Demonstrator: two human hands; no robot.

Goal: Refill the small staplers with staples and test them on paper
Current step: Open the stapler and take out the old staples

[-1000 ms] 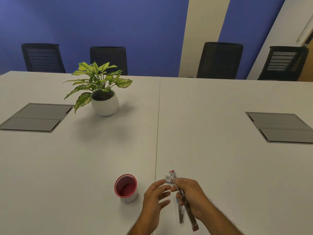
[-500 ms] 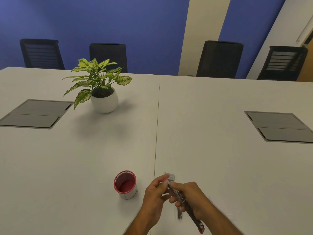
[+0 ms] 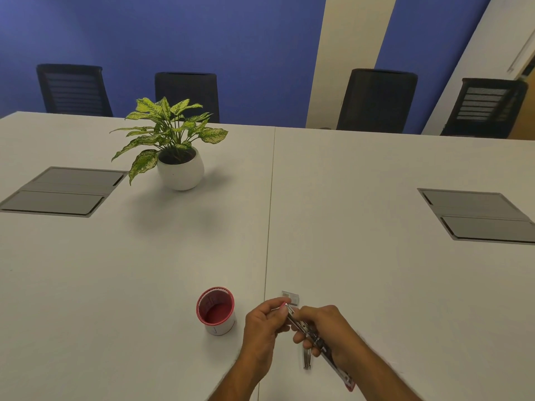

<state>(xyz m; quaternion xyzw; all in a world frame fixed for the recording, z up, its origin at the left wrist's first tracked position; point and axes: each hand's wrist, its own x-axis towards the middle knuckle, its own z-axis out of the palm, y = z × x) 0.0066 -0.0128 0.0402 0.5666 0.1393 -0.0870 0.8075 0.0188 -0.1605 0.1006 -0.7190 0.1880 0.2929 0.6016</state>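
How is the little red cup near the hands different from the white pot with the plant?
The red cup is straight-sided with a red inside and rim; the white pot is rounded and bulging. The red cup holds no plant, though something may lie inside it; the white pot holds a leafy green plant. The red cup stands close to the left hand; the white pot sits farther back. Both stand upright on the table.

An office meeting room; a long white conference table with flush cable hatches, black mesh chairs beyond it, blue wall panels, potted plant
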